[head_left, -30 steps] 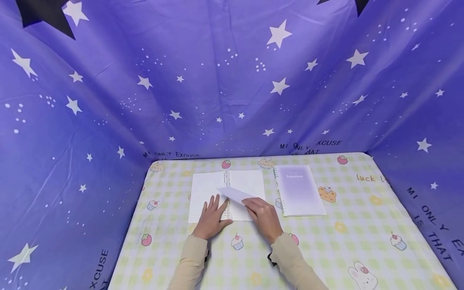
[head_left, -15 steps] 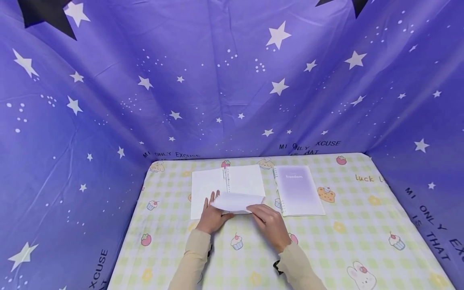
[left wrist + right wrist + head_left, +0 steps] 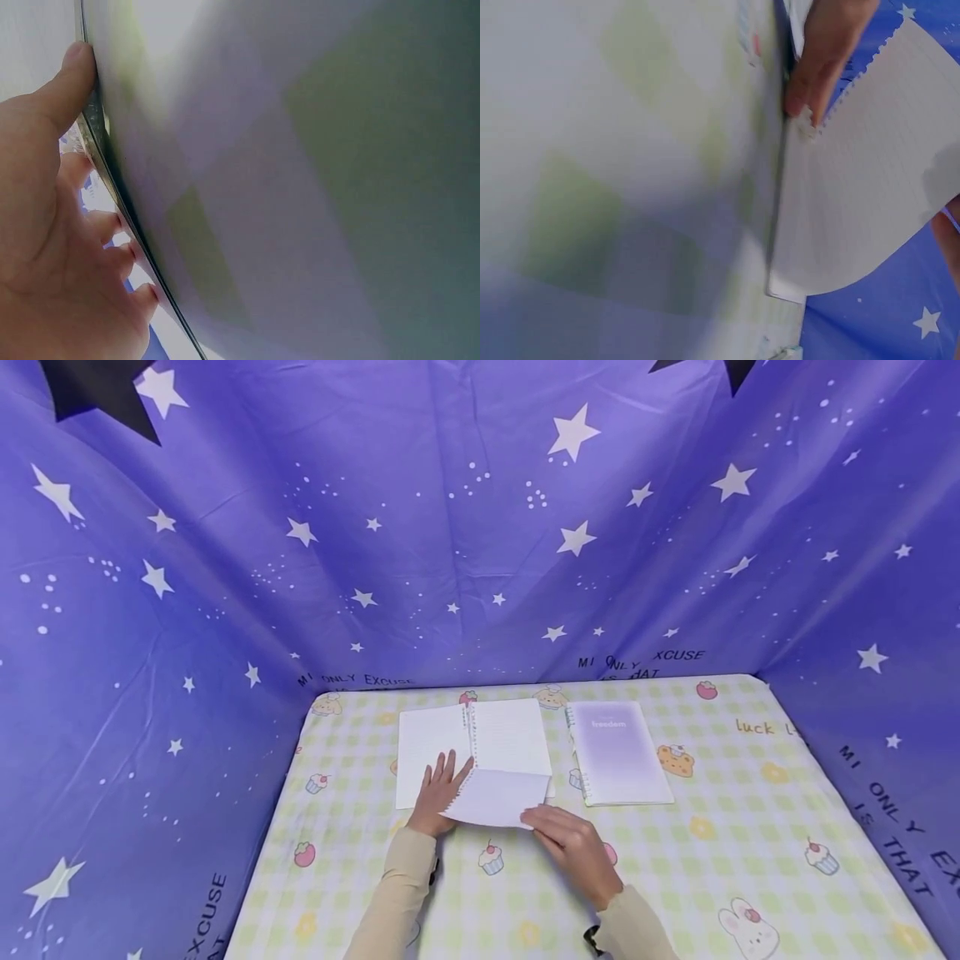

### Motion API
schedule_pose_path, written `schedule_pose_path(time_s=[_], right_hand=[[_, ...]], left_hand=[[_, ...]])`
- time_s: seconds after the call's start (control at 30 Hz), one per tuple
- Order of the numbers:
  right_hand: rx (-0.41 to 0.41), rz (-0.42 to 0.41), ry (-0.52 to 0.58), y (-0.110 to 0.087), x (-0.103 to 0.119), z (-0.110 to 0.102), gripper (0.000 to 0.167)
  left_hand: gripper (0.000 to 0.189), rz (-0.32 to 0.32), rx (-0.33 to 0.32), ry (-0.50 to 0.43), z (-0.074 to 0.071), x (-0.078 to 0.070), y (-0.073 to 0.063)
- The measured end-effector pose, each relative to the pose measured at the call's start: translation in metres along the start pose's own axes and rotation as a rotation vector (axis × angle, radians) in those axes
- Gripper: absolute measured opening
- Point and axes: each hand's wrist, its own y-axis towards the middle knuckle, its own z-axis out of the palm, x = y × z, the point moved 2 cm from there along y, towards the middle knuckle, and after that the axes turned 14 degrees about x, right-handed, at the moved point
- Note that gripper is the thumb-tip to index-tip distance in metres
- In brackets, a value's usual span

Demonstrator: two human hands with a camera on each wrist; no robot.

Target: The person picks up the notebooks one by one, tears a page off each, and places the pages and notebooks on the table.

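Observation:
A ring-bound notebook (image 3: 512,735) lies open on the table in the head view, its white pages spread. My left hand (image 3: 438,795) presses on its left page beside the rings, fingers straight and spread. At the lower right corner, my right hand (image 3: 573,843) pinches a white sheet (image 3: 498,797) between thumb and fingers. That sheet slants over the lower right page, with a row of notched holes along its left edge. In the right wrist view, the notched edge of the lined sheet (image 3: 877,157) runs up from beside the left hand (image 3: 829,52). Whether any hole remains on a ring, I cannot tell.
A closed purple spiral notebook (image 3: 621,760) marked "freedom" lies right of the open one. Under both is a green-and-white checked tablecloth (image 3: 660,877) with cartoon prints. Purple star-patterned curtains (image 3: 465,527) stand behind the table and at its sides.
The sheet has swung from leaning over the rings down toward the near table edge, exposing its notched edge. My right hand has moved right and nearer with it; the left hand stays by the rings.

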Motion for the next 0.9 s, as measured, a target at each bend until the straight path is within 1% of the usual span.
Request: schedule_pose_path(time_s=[0.1, 0.13, 0.2, 0.27, 0.33, 0.4, 0.5, 0.6, 0.77, 0.9], right_hand=[[0.028, -0.037, -0.012, -0.009, 0.003, 0.005, 0.035], [0.032, -0.051, -0.016, -0.012, 0.004, 0.007, 0.032], [0.033, -0.079, -0.038, -0.016, 0.006, 0.009, 0.021], [0.026, -0.111, -0.061, -0.019, 0.009, 0.01, 0.016], [0.016, -0.15, -0.073, -0.021, 0.014, 0.008, 0.021], [0.009, -0.184, -0.07, -0.022, 0.019, 0.006, 0.025], [0.001, -0.206, -0.049, -0.023, 0.026, 0.003, 0.024], [-0.022, -0.196, -0.025, -0.026, 0.027, 0.001, 0.021], [-0.071, -0.214, -0.004, -0.025, 0.028, -0.004, 0.021], [-0.103, -0.244, -0.006, -0.023, 0.031, -0.009, 0.021]], left_hand=[[0.063, -0.014, -0.005, 0.023, -0.001, -0.001, 0.001], [0.062, -0.019, -0.003, 0.031, 0.0, -0.001, 0.001], [0.06, -0.025, 0.0, 0.036, 0.0, -0.002, 0.002], [0.059, -0.021, -0.005, 0.039, 0.005, -0.002, 0.004], [0.052, -0.018, -0.015, 0.07, 0.007, -0.003, 0.005], [0.048, -0.023, -0.022, 0.076, 0.008, -0.003, 0.005], [0.048, -0.042, -0.017, 0.072, 0.004, -0.003, 0.005], [0.055, -0.062, -0.003, 0.03, 0.004, 0.0, 0.006], [0.063, -0.095, 0.021, 0.056, 0.005, 0.004, 0.008], [0.065, -0.094, 0.026, 0.063, 0.005, 0.005, 0.011]])
